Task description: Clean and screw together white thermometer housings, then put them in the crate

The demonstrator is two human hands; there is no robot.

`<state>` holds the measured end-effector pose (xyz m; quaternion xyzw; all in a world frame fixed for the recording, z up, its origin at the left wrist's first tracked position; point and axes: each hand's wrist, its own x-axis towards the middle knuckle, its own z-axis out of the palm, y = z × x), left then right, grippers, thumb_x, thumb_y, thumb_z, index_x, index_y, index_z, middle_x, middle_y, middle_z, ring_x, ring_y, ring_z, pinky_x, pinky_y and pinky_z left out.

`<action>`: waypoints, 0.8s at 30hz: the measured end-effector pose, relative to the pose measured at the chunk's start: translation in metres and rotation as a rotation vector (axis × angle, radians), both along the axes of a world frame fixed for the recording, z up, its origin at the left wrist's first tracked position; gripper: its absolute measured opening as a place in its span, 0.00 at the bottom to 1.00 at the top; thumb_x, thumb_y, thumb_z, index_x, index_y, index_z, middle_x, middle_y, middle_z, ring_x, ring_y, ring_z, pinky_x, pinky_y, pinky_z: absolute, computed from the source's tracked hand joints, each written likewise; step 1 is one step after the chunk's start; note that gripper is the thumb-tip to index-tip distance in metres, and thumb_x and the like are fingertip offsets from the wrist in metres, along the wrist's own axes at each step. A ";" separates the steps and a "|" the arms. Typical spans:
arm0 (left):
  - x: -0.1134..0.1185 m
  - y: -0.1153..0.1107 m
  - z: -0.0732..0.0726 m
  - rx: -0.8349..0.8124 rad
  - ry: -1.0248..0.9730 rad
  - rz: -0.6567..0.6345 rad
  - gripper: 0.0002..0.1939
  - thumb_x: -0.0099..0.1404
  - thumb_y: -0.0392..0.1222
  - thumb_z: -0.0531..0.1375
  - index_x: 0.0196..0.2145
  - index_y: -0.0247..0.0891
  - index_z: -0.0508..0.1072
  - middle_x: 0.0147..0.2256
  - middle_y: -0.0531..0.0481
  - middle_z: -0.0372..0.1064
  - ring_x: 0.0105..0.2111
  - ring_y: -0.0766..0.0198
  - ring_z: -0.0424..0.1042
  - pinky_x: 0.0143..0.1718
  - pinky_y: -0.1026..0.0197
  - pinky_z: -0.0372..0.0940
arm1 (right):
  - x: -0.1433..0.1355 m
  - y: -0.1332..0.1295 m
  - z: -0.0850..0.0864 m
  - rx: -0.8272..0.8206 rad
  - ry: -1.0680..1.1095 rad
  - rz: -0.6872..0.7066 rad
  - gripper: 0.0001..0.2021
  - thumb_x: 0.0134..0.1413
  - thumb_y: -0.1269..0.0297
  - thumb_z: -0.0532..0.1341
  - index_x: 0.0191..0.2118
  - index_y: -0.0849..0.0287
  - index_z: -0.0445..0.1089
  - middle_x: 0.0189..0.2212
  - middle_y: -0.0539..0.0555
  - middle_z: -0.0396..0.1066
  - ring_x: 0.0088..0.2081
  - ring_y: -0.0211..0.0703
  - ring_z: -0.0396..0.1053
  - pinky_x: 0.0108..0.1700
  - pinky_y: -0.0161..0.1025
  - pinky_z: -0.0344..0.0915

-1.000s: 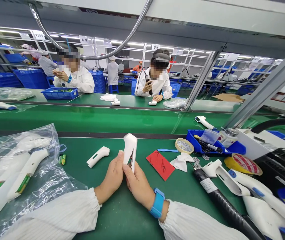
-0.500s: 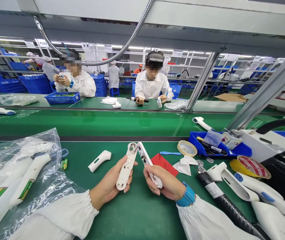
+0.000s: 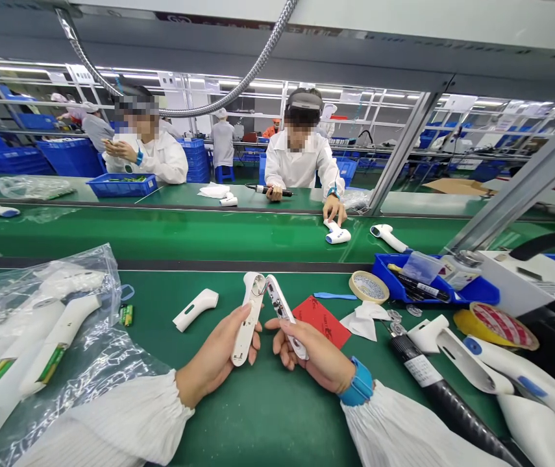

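Observation:
Between the thumb and fingers of my left hand (image 3: pixel 213 353) is a white thermometer housing half (image 3: pixel 245 334), its hollow inside facing me. My right hand (image 3: pixel 324 355) grips the other thermometer half (image 3: pixel 278 302), which carries a circuit board with small dark parts. The upper ends of both halves come close together, and thin wires show near the top of the left one. Their lower ends stand apart. A loose white shell piece (image 3: pixel 196 310) with a slot lies beyond my left hand. Just behind the right-hand half is a red card (image 3: pixel 320 322).
A clear plastic bag (image 3: pixel 111 344) with white thermometers covers the left side. On the right are a tape roll (image 3: pixel 369 288), a blue tray (image 3: pixel 472 293), a black electric screwdriver (image 3: pixel 445 392) and more thermometers. Across the green belt (image 3: pixel 238 237), a co-worker's hand (image 3: pixel 334 209) touches a thermometer (image 3: pixel 338 233).
Both halves have turned slightly more edge-on in my hands, and some right fingers have spread. The co-worker opposite has reached forward and set a thermometer on the belt.

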<state>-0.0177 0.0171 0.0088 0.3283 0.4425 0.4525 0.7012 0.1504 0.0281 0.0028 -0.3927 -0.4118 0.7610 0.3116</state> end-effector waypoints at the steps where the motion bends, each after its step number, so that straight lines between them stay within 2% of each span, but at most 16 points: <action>1: -0.001 0.001 -0.001 0.002 0.023 -0.002 0.18 0.60 0.54 0.53 0.33 0.34 0.67 0.21 0.53 0.65 0.15 0.73 0.60 0.15 0.70 0.56 | -0.001 -0.001 0.000 0.005 -0.004 -0.015 0.19 0.46 0.50 0.59 0.38 0.61 0.67 0.22 0.48 0.66 0.20 0.30 0.61 0.21 0.30 0.54; 5: -0.003 0.004 -0.004 0.005 0.104 -0.013 0.21 0.61 0.55 0.49 0.28 0.32 0.67 0.15 0.53 0.63 0.12 0.72 0.58 0.13 0.70 0.51 | -0.003 -0.003 0.000 0.030 -0.035 -0.046 0.19 0.45 0.49 0.59 0.37 0.61 0.66 0.21 0.48 0.66 0.19 0.30 0.60 0.21 0.30 0.53; 12: -0.004 0.005 -0.003 0.061 0.143 -0.016 0.12 0.59 0.46 0.52 0.36 0.34 0.65 0.21 0.51 0.68 0.14 0.71 0.62 0.14 0.70 0.55 | -0.005 -0.004 -0.001 0.043 -0.030 -0.061 0.21 0.48 0.49 0.57 0.43 0.60 0.63 0.20 0.47 0.66 0.18 0.30 0.60 0.21 0.30 0.53; 17: -0.002 0.006 -0.006 0.096 0.304 0.009 0.14 0.58 0.47 0.53 0.38 0.36 0.63 0.26 0.53 0.67 0.14 0.72 0.64 0.14 0.69 0.58 | -0.005 -0.004 0.000 0.041 -0.011 -0.073 0.21 0.49 0.50 0.56 0.44 0.61 0.62 0.23 0.49 0.67 0.20 0.32 0.62 0.21 0.30 0.54; 24: -0.005 0.007 -0.003 0.147 0.395 0.083 0.11 0.57 0.48 0.55 0.33 0.38 0.62 0.20 0.59 0.60 0.12 0.74 0.58 0.11 0.70 0.52 | -0.004 -0.003 0.000 0.061 0.009 -0.082 0.20 0.49 0.51 0.57 0.41 0.63 0.66 0.25 0.51 0.68 0.22 0.32 0.61 0.23 0.31 0.56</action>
